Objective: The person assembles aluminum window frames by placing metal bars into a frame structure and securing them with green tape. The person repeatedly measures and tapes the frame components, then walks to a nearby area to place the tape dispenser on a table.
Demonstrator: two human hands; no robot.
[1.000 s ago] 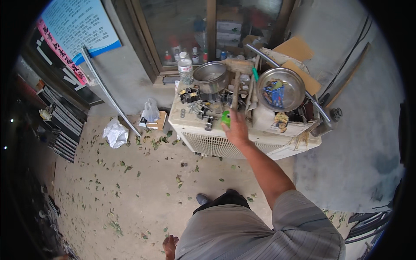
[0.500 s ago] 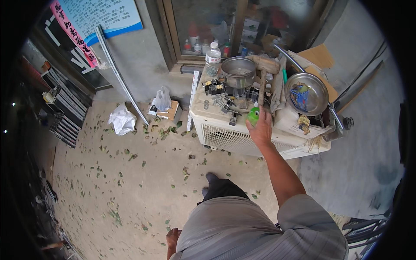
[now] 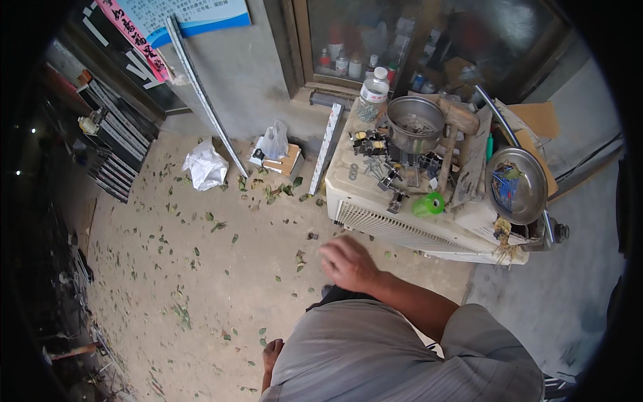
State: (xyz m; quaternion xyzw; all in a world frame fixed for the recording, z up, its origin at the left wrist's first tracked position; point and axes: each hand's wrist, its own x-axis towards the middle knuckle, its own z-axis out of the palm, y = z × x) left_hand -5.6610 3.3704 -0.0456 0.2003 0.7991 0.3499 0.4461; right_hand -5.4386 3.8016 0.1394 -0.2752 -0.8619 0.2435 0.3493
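Observation:
My right hand (image 3: 349,264) is in front of my body, above the floor, with its fingers curled closed. What it holds, if anything, is hidden. My left hand (image 3: 272,351) hangs low beside my shirt, its fingers mostly out of sight. A bright green roll (image 3: 429,204) lies on its side at the front edge of a white slatted outdoor unit (image 3: 395,231). Near the roll are a wooden mallet (image 3: 458,127), a steel pot (image 3: 415,125), black metal fittings (image 3: 396,199), loose screws (image 3: 378,167) and several washers (image 3: 353,172).
A clear bottle (image 3: 373,95) stands by the window. At the right, a steel bowl (image 3: 516,185) with blue pieces rests on a carton. A white strip (image 3: 327,149) and a metal rail (image 3: 206,97) lean upright. Fallen leaves and a white bag (image 3: 205,165) lie on the floor.
My right hand has let go of the green roll, leaving it on the unit, and has drawn back left toward my body. The view has shifted left; my left hand still hangs low.

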